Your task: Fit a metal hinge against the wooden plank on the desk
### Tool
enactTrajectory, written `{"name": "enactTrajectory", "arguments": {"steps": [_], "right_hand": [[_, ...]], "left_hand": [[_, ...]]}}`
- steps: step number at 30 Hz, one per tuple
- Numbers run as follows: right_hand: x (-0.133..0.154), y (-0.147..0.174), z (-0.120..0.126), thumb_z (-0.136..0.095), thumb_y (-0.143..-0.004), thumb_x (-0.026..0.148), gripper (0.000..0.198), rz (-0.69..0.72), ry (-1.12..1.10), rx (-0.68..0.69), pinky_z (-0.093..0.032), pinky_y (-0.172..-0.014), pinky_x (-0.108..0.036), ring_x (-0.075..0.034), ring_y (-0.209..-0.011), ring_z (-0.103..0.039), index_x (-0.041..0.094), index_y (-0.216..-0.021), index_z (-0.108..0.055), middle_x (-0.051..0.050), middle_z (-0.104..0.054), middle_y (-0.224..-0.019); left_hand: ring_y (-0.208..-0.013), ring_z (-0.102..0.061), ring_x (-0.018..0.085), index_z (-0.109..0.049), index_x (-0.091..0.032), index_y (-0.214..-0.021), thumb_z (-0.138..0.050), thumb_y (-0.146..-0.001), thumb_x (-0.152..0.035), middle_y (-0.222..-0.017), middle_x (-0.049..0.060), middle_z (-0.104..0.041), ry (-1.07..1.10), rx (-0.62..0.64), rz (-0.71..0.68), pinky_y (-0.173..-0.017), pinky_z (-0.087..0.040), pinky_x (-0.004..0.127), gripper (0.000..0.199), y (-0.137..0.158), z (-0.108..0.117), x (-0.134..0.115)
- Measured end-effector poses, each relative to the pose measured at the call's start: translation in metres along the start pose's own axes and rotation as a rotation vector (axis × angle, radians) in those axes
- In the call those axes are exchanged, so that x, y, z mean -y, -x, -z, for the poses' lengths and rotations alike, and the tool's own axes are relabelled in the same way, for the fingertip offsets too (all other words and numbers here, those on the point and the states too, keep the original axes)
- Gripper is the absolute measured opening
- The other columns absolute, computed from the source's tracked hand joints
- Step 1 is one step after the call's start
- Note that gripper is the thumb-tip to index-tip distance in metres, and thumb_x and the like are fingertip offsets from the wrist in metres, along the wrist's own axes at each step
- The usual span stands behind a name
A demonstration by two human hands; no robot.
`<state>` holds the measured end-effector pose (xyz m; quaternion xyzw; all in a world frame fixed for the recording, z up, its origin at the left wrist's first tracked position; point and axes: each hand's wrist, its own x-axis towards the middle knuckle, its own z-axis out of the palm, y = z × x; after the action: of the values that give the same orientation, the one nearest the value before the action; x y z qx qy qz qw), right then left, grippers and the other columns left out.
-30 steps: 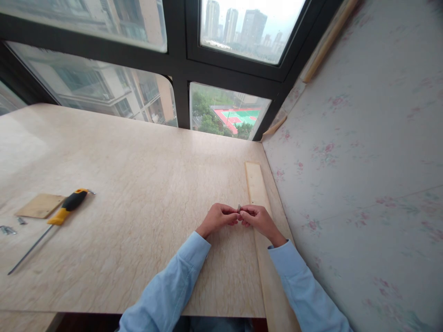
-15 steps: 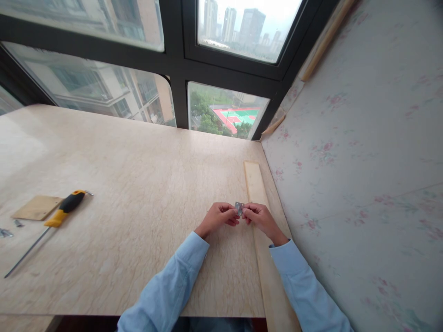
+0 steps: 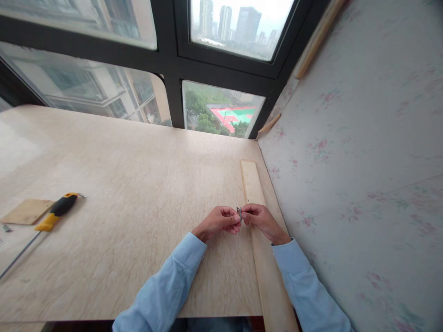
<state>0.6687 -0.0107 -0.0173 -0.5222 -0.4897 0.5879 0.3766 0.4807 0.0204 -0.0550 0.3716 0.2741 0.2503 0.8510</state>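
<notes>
A small grey metal hinge [image 3: 238,212] is pinched between the fingertips of the left hand [image 3: 217,222] and right hand [image 3: 262,220], right of the frame's centre, equally near both. It is held edge-on and upright, beside the long pale wooden strip [image 3: 254,192]. 0.5 s earlier its flat face was shown.

Screwdriver [image 3: 51,216] and small board [image 3: 26,211] far left on table [image 3: 138,193]; wooden strip [image 3: 258,216] along its right edge.
</notes>
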Motion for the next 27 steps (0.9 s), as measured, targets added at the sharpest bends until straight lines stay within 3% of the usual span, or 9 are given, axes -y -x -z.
{"name": "enactTrajectory", "arguments": {"steps": [5,10,13,16,19,21,23,25,27], "right_hand": [[0.002,0.003,0.002,-0.081,-0.068,0.054,0.041,-0.022,0.021,-0.006,-0.040,-0.059,-0.025,-0.010,-0.060,-0.050,0.016,-0.078,-0.069,0.001,-0.063,-0.069],[0.004,0.006,0.004,-0.076,-0.073,0.054,0.039,-0.055,0.112,-0.131,-0.034,-0.051,-0.023,-0.008,-0.052,-0.046,0.017,-0.072,-0.061,0.004,-0.056,-0.061],[0.004,0.007,0.003,-0.074,-0.074,0.051,0.036,-0.081,0.213,-0.108,-0.031,-0.046,-0.023,-0.008,-0.049,-0.044,0.017,-0.072,-0.061,0.004,-0.056,-0.060],[0.000,0.006,0.007,-0.068,-0.078,0.048,0.032,-0.050,0.295,-0.079,-0.038,-0.048,-0.023,-0.009,-0.050,-0.047,0.017,-0.073,-0.063,0.003,-0.058,-0.063],[-0.007,0.006,0.022,-0.060,-0.083,0.048,0.031,0.047,0.413,-0.216,-0.050,-0.060,-0.029,-0.015,-0.062,-0.059,0.018,-0.085,-0.069,-0.003,-0.068,-0.075],[-0.012,0.007,0.035,-0.060,-0.082,0.048,0.038,0.112,0.517,-0.424,-0.054,-0.077,-0.038,-0.023,-0.086,-0.066,0.017,-0.101,-0.069,-0.011,-0.072,-0.098],[-0.019,0.011,0.045,-0.063,-0.079,0.051,0.049,0.132,0.618,-0.579,-0.050,-0.094,-0.048,-0.030,-0.110,-0.062,0.016,-0.113,-0.065,-0.017,-0.067,-0.120],[-0.029,0.014,0.048,-0.067,-0.076,0.055,0.059,0.103,0.683,-0.550,-0.046,-0.102,-0.053,-0.034,-0.119,-0.059,0.016,-0.120,-0.061,-0.018,-0.064,-0.126],[-0.044,0.017,0.045,-0.072,-0.073,0.056,0.067,0.102,0.705,-0.415,-0.043,-0.105,-0.056,-0.036,-0.122,-0.058,0.017,-0.125,-0.056,-0.018,-0.063,-0.128]], "left_hand": [[-0.058,-0.065,0.013,-0.063,-0.010,-0.076,-0.090,-0.059,-0.049,-0.073,0.006,-0.069,-0.023,-0.036,-0.016,-0.056,-0.051,0.024,0.050,-0.002,-0.003,0.002],[-0.062,-0.068,0.015,-0.063,-0.012,-0.083,-0.082,-0.067,-0.056,-0.079,0.007,-0.070,-0.121,-0.147,-0.071,-0.057,-0.055,0.027,0.051,-0.003,-0.012,0.002],[-0.061,-0.068,0.015,-0.065,-0.012,-0.085,-0.081,-0.069,-0.056,-0.079,0.007,-0.070,-0.200,-0.168,-0.106,-0.058,-0.056,0.027,0.050,-0.004,-0.017,0.004],[-0.059,-0.067,0.014,-0.065,-0.011,-0.083,-0.081,-0.070,-0.055,-0.071,0.004,-0.067,-0.204,-0.203,-0.149,-0.058,-0.056,0.025,0.048,-0.007,-0.019,0.006],[-0.056,-0.066,0.014,-0.064,-0.011,-0.080,-0.082,-0.070,-0.049,-0.068,0.004,-0.067,-0.173,-0.245,-0.139,-0.055,-0.055,0.025,0.042,-0.010,-0.018,0.007],[-0.055,-0.066,0.013,-0.064,-0.012,-0.081,-0.083,-0.070,-0.042,-0.070,0.004,-0.068,-0.158,-0.281,-0.124,-0.054,-0.055,0.024,0.038,-0.012,-0.020,0.007],[-0.055,-0.066,0.013,-0.064,-0.012,-0.084,-0.083,-0.072,-0.036,-0.073,0.004,-0.069,-0.151,-0.327,-0.119,-0.054,-0.056,0.024,0.033,-0.015,-0.023,0.007],[-0.057,-0.067,0.013,-0.063,-0.012,-0.083,-0.081,-0.074,-0.030,-0.071,0.003,-0.068,-0.146,-0.372,-0.119,-0.056,-0.057,0.024,0.027,-0.018,-0.026,0.006],[-0.059,-0.068,0.013,-0.062,-0.012,-0.080,-0.079,-0.076,-0.025,-0.068,0.002,-0.067,-0.134,-0.398,-0.113,-0.058,-0.058,0.024,0.022,-0.022,-0.030,0.005]]}}
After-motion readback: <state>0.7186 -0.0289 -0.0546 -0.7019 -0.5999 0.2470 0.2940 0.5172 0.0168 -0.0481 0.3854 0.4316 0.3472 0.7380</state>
